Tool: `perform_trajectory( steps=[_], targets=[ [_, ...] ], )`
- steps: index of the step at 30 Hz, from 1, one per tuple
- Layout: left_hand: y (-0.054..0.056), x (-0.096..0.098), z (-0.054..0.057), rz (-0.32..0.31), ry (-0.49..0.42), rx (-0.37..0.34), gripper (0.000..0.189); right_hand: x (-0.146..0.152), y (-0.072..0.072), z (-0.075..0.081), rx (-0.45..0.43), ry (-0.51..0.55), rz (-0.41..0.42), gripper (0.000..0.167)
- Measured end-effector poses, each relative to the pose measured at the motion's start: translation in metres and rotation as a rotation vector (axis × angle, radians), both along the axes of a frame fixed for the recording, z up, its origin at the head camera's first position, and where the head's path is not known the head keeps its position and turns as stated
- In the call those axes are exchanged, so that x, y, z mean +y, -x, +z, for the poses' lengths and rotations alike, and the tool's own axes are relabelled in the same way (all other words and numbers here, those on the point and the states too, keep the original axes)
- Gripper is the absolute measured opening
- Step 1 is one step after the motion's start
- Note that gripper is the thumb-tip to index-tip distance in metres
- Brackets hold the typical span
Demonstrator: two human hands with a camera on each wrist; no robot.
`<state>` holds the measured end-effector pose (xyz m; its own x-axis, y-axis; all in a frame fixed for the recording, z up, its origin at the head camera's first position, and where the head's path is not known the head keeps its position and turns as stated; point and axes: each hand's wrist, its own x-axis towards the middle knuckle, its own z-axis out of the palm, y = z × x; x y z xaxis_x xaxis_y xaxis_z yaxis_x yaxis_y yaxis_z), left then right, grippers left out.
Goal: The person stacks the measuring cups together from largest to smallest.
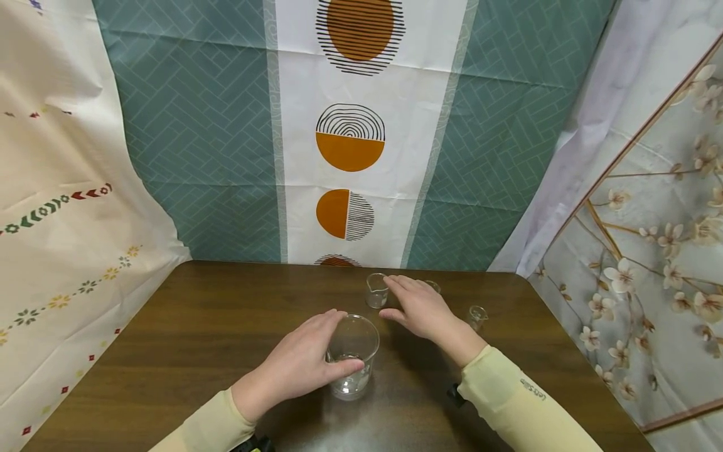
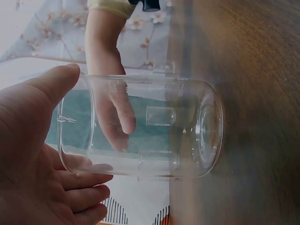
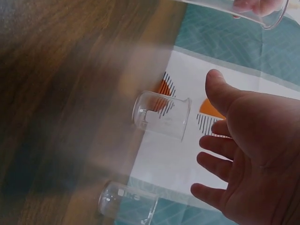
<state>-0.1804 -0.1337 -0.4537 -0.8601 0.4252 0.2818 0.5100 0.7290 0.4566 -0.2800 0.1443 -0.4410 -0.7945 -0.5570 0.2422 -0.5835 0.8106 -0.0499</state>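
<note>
A large clear glass beaker (image 1: 361,339) stands upright near the middle of the table, with printed volume marks on its side (image 2: 187,131). My left hand (image 1: 299,364) is spread around its rim, thumb along the near side and fingers on the far side. Those fingers (image 2: 89,192) look fairly straight. Farther back, a smaller beaker (image 1: 377,294) stands just left of my right hand (image 1: 420,307). That right hand hangs above the table, thumb and fingers (image 3: 215,168) apart, holding nothing. In the right wrist view the smaller beaker (image 3: 161,115) sits just beyond its fingertips.
Another small beaker (image 1: 433,285) shows partly behind my right hand. A tiny one (image 1: 477,315) stands to its right. The brown wooden table (image 1: 243,295) meets a patterned cloth (image 1: 226,157) at the back, with more cloth hanging at left and right.
</note>
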Motion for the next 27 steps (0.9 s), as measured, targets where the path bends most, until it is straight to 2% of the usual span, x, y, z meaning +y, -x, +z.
perform_trajectory(
  steps=[14, 27],
  targets=[
    [0.000, 0.001, -0.002, 0.013, 0.010, 0.070, 0.089, -0.009, 0.020, 0.002, -0.022, -0.056, -0.041, 0.078],
    [-0.001, 0.002, -0.002, 0.010, 0.008, 0.040, 0.090, -0.013, 0.033, -0.002, -0.070, -0.067, -0.057, 0.078]
  ],
)
